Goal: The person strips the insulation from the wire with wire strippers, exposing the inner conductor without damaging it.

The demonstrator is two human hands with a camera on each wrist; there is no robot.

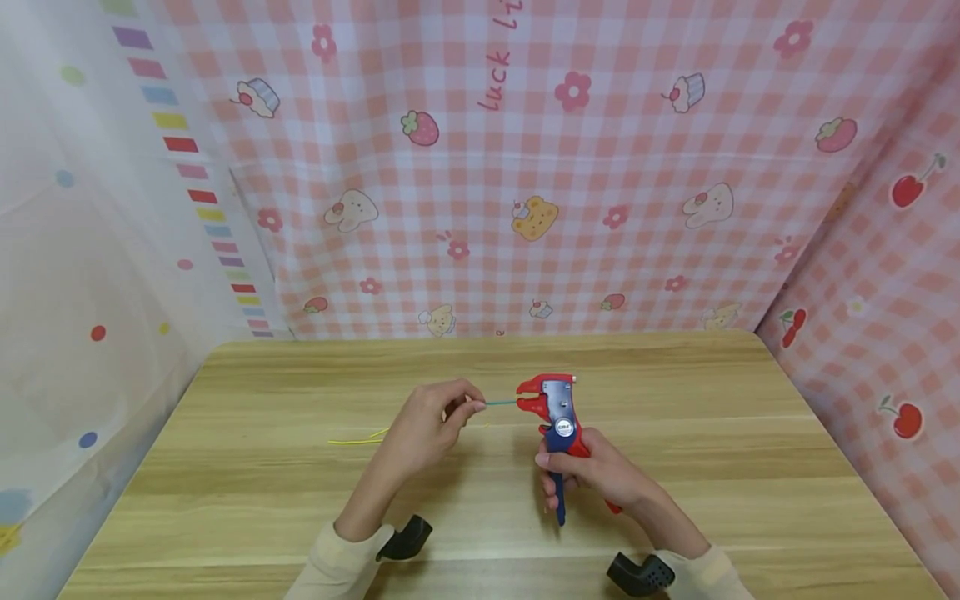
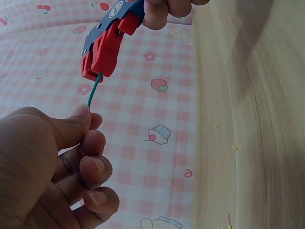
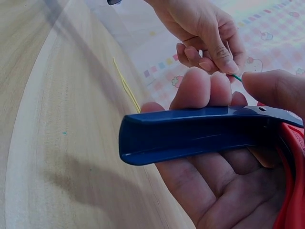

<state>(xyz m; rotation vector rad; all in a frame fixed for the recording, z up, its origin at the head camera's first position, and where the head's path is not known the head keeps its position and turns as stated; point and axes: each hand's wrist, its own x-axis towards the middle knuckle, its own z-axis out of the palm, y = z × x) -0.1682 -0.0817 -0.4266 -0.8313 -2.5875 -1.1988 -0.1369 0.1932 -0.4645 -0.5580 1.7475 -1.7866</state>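
Between thumb and forefinger, my left hand (image 1: 435,421) pinches a short green wire (image 1: 501,403). The wire's far end reaches into the red jaws of a wire stripper (image 1: 558,408). My right hand (image 1: 592,467) grips the stripper by its handles, fingers round the blue handle (image 3: 200,133) and the red one by the palm. In the left wrist view the green wire (image 2: 94,90) runs from my fingertips up to the red jaw tip, while the other left fingers curl loosely below. The tool is held up over the table, its head pointing left.
Yellow wires (image 1: 356,441) lie on the wooden table (image 1: 262,500) left of and behind my left hand. Small yellow scraps (image 2: 234,148) and a tiny green bit (image 3: 64,133) are scattered on the tabletop. A pink checked curtain (image 1: 480,250) hangs along the back edge.
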